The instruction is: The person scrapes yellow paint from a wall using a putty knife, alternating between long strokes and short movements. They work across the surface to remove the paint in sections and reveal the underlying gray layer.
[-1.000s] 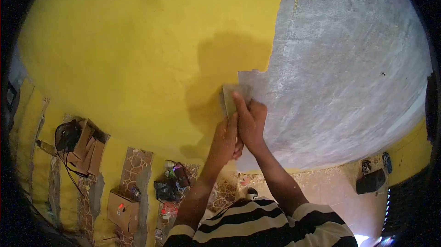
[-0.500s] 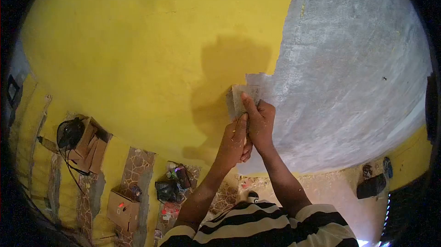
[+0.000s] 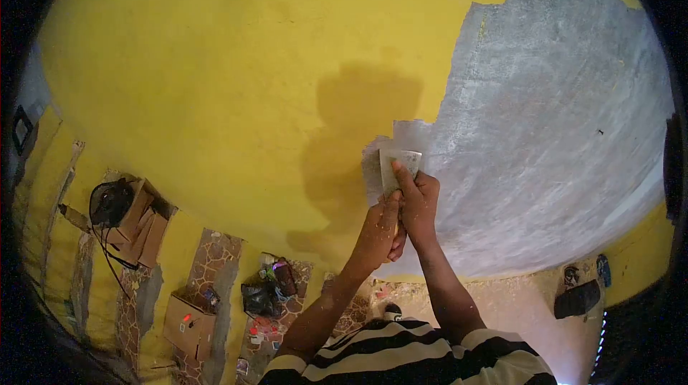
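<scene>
Both hands are wrapped around a scraper (image 3: 398,164) with a wide flat metal blade. My right hand (image 3: 421,206) grips it higher up, its thumb pressed flat on the blade. Just below, my left hand (image 3: 375,234) is closed around the handle, most of which the fingers hide. The blade lies over the wall at the edge between yellow paint (image 3: 236,91) and a bare grey patch (image 3: 545,120). Small flecks cling to both hands and forearms.
At lower left, a cardboard box (image 3: 140,231) with a black fan-like object (image 3: 111,204) stands on stone-patterned steps. Another carton (image 3: 188,328) and a black bag (image 3: 259,299) sit nearby. A dark bag (image 3: 577,299) lies on the floor at lower right.
The scraper and both hands have shifted right and slightly down in view. A strip of yellow paint left of the blade is now grey.
</scene>
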{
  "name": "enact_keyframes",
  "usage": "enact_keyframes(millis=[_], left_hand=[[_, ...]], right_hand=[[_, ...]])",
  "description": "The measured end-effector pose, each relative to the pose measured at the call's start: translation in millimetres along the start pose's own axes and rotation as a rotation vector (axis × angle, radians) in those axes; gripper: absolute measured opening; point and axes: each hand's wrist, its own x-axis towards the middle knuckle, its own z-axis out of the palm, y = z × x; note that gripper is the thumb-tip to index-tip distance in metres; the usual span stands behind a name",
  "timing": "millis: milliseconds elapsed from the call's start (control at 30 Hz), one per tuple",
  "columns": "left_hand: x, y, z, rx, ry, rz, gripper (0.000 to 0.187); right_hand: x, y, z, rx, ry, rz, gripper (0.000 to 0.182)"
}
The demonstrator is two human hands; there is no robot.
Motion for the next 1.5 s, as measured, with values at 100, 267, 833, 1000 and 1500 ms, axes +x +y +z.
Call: enact_keyframes(millis=[100, 267, 833, 1000, 1500], left_hand=[[-1.7, 18.4, 9.1, -0.036, 0.039, 0.033, 0.045], [-0.9, 10.8, 7.1, -0.084, 0.055, 0.013, 0.039], [-6.9, 35.4, 10.6, -0.001, 0.033, 0.089, 0.045], [-6.1, 21.6, 3.9, -0.012, 0.065, -0.013, 0.044], [0.9, 33.0, 18.1, -0.045, 0.057, 0.056, 0.044]], right_hand=[[5.8, -22.2, 2.2, 0.087, -0.036, 0.076, 0.036], [2.4, 4.1, -1.1, -0.006, -0.016, 0.048, 0.038], [12.0, -25.2, 8.5, 0.106, 0.012, 0.043, 0.045], [2.6, -4.3, 13.3, 0.073, 0.075, 0.000, 0.048], [15.4, -27.1, -0.9, 0.027, 0.002, 0.056, 0.041]])
